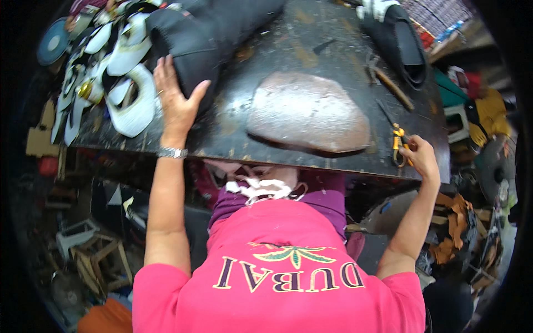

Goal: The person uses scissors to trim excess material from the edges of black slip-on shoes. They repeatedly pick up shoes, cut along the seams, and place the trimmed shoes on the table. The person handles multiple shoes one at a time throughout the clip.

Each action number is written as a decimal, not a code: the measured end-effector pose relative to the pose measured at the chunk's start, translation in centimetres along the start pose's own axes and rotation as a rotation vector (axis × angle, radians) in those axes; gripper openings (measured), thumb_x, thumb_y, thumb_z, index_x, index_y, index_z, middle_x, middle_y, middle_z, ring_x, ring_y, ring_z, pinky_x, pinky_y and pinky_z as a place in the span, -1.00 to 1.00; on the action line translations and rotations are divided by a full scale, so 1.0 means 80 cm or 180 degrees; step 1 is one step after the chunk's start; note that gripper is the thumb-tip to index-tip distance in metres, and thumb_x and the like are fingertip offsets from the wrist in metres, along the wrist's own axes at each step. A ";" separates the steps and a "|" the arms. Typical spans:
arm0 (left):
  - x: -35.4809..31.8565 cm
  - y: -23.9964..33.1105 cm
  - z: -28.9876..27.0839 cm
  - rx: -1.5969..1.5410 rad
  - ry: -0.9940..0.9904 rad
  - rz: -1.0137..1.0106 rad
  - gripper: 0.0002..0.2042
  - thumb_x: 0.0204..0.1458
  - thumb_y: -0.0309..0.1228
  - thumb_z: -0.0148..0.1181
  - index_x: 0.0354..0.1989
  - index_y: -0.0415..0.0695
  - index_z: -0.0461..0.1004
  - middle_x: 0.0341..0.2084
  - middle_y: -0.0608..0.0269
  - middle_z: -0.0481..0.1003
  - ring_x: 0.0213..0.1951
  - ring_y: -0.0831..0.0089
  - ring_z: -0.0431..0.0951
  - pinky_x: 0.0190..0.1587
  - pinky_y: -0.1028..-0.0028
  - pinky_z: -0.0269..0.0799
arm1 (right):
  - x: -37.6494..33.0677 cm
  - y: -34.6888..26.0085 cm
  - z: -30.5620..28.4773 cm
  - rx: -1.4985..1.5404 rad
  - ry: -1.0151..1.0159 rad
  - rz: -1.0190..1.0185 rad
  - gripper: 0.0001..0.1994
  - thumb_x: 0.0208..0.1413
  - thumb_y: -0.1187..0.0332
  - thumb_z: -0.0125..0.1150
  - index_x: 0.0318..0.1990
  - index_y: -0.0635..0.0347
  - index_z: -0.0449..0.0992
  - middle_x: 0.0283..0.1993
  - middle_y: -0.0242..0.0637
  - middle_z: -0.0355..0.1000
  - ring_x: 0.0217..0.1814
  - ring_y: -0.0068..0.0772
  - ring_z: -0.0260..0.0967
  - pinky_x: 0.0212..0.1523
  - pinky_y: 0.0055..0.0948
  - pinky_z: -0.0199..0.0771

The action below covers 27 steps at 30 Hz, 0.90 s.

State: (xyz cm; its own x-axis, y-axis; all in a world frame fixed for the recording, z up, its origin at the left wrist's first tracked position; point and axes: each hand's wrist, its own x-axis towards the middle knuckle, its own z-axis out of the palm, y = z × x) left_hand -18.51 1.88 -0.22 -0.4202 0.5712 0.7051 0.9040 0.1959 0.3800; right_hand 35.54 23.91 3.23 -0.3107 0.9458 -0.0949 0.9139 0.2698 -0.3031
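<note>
My left hand [177, 105] is spread, fingers apart, its palm against the edge of a large black leather piece [194, 41] at the far left of the table. At the table's right front edge, my right hand [423, 158] has its fingers closed on the yellow handle of a pair of scissors [397, 136]. The scissors' dark blades point away from me, lying close to the tabletop. Between my hands rests a flat, rounded stone slab [308, 114] with a shiny, worn top.
White cut shoe parts [133, 105] and a small gold-coloured can [89, 92] crowd the table's left side. A hammer [394, 89] lies beyond the scissors, near black shoe-like pieces [405, 47]. Wooden stools [102, 261] and brown scraps [452, 225] stand or lie below the dark table [239, 139].
</note>
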 end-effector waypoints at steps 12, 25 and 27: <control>-0.017 0.013 -0.043 -0.0659 0.0334 -0.0317 -0.42 0.14 -0.23 0.22 0.32 -0.12 0.24 0.33 0.05 0.13 0.39 0.15 0.05 0.40 0.19 -0.09 | 0.229 -0.033 0.033 -0.2013 0.2094 -0.0476 -0.73 -0.08 0.20 0.38 -0.22 -0.03 0.50 -0.21 -0.37 0.48 -0.09 -0.20 0.45 -0.16 -0.13 0.39; -0.022 0.172 0.024 -0.4450 -0.2772 -0.2289 -0.63 0.26 -0.25 0.09 0.12 -0.24 0.46 -0.02 0.12 0.51 0.05 0.39 0.48 0.16 0.44 0.32 | 0.026 -0.165 -0.042 -0.0015 0.2533 -0.1479 -0.84 0.20 0.32 0.18 -0.18 0.20 0.45 -0.33 -0.13 0.46 -0.28 -0.04 0.40 -0.19 -0.15 0.36; -0.024 0.197 0.052 -0.5080 -0.3448 -0.2963 -0.54 0.29 -0.16 0.01 0.17 -0.30 0.37 0.03 0.05 0.50 0.06 0.32 0.52 0.18 0.38 0.36 | -0.051 -0.209 -0.019 0.0655 0.2070 -0.1567 -0.88 0.16 0.43 0.21 -0.21 0.24 0.43 -0.35 -0.08 0.43 -0.37 0.02 0.43 -0.33 -0.20 0.41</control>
State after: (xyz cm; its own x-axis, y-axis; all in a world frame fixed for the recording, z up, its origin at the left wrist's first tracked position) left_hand -3.10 7.21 1.91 0.1348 0.9589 -0.2498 -0.5528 0.2820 0.7842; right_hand 21.91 15.79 10.15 -0.3915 0.6615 0.6396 0.6279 0.7002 -0.3398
